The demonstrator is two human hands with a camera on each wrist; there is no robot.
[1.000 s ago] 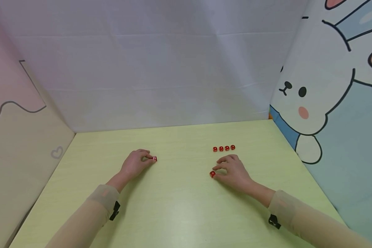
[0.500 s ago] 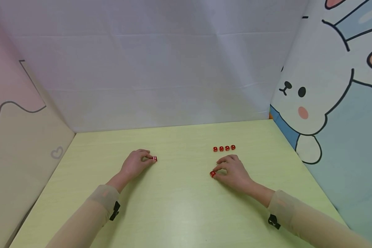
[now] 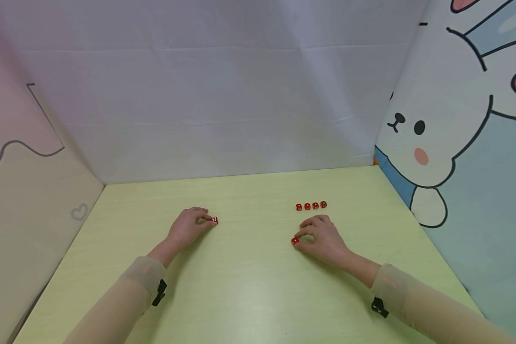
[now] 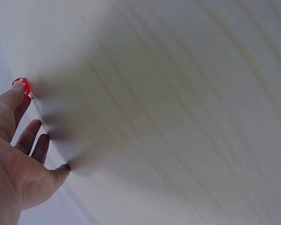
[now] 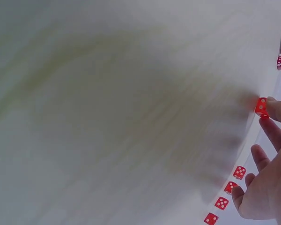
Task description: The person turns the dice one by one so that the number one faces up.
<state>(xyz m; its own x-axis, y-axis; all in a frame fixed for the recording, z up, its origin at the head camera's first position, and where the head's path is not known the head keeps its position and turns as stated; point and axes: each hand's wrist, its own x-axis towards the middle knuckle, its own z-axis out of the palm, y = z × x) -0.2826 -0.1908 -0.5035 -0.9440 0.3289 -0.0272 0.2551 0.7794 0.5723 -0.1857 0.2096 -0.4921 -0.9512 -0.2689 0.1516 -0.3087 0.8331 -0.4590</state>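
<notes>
My left hand (image 3: 188,228) pinches a red die (image 3: 215,220) with white dots between thumb and forefinger, left of the table's middle. In the left wrist view that die (image 4: 22,87) shows at the thumb tip, the other fingers spread below it. On the right, my right hand (image 3: 323,240) holds another red die (image 3: 295,241) by thumb and forefinger. The right wrist view shows this die (image 5: 261,108) at the table surface, its dotted faces turned to the camera. Just beyond the right hand, several red dice (image 3: 311,206) stand in a short row.
The pale yellow-green table (image 3: 249,286) runs back to a white cloth wall (image 3: 241,95). A panel with a cartoon rabbit (image 3: 438,134) borders the right side, and a pink and cream panel (image 3: 30,191) the left.
Both hands and their dice stay in practically the same place. The row of dice has not moved.
</notes>
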